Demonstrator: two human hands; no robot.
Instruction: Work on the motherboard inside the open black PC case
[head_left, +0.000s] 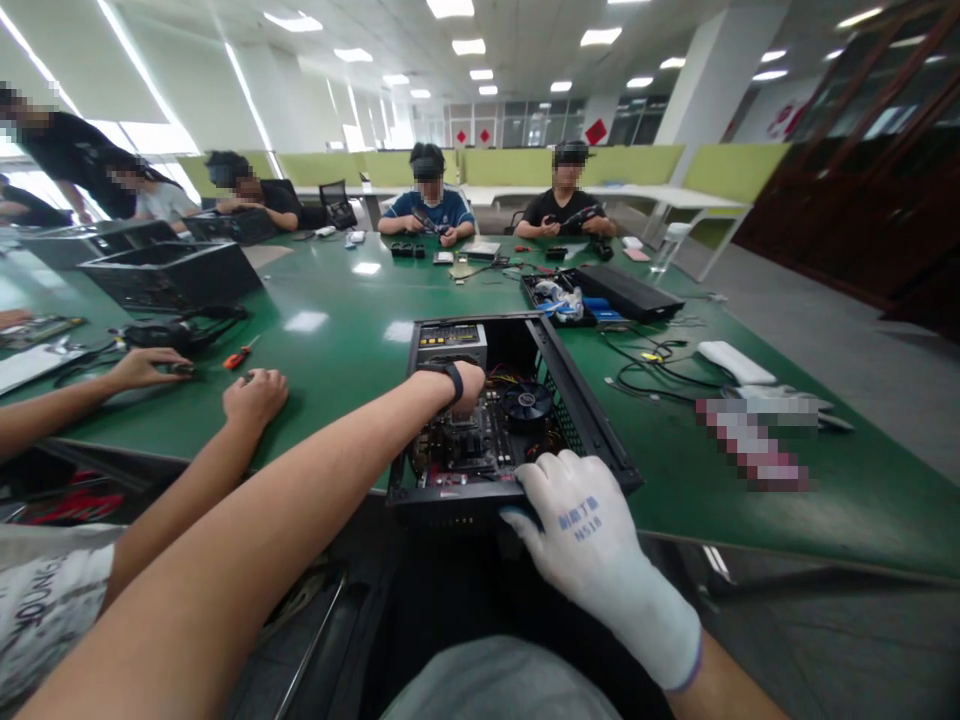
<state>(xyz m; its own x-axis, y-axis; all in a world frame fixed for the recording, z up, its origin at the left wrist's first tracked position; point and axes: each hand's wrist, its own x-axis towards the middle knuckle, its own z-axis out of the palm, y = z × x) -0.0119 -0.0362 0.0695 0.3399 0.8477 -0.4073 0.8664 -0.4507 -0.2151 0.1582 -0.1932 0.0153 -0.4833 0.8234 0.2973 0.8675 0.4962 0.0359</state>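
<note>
Head view: open PC case [600,440] lies flat on the green surface [345,340], at the near edge, dead ahead; its long axis runs away from the person, open side up.

L hand [469,385], black band at the wrist, reaches in over the case's left wall, above the board [472,440], just left of the round fan [526,402]; its fingers dip behind the knuckles, so can't tell if spread or pinching.

R hand [577,510], in a white glove, sits on the case's near right corner; fingers [544,475] close together, curled over the near rim, thumb on the front wall, so it clasps the case. The fan lies beyond the R fingers, twd the far end; L hand is the nearer one to it.

Inside the case: board w/ wiring, the fan, a grey box [450,345] at the far left.

Further off to the right, a 2nd case [607,290] holds a bundle of cables; loose black leads [645,375] lie between the two.

A neighbour's two bare hands rest on the surface to the left, one a fist [255,395], one flat [150,368]; a red screwdriver [241,353] lies between them, apart from both.
</note>
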